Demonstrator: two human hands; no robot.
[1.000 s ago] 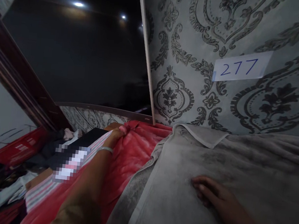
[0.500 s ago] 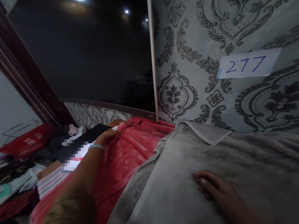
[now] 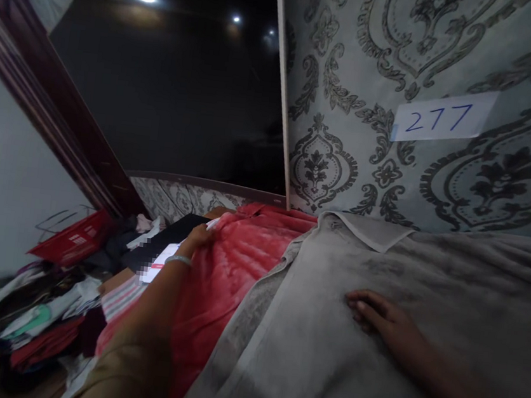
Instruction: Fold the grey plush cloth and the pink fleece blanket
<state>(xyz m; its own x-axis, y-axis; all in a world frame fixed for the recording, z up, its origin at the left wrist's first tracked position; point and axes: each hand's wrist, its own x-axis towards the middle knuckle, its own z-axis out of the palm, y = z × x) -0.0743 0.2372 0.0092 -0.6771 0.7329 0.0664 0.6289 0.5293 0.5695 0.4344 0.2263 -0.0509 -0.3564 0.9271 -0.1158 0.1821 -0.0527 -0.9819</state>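
A red plush blanket (image 3: 240,253) lies spread in the middle, with a striped white and pink cloth (image 3: 123,294) along its left side. My left hand (image 3: 200,236), with a bracelet at the wrist, is closed on the red blanket's far left edge; its fingertips are partly hidden. Over the red one, on the right, lies a grey plush blanket (image 3: 311,306) with a folded-back corner at the wall. Against the grey surface my right hand (image 3: 375,310) rests loosely, index finger stretched, other fingers slightly bent, holding nothing.
A large dark screen (image 3: 176,99) and patterned wallpaper with a paper marked 277 (image 3: 442,117) stand behind. Left of the blankets are a black flat item (image 3: 173,233), a white sheet (image 3: 162,264), a red basket (image 3: 74,238) and a heap of clothes (image 3: 35,326).
The view has turned slightly left, so the scene sits further right in it. My left hand keeps its hold at the red blanket's edge; my right hand stays on the grey blanket.
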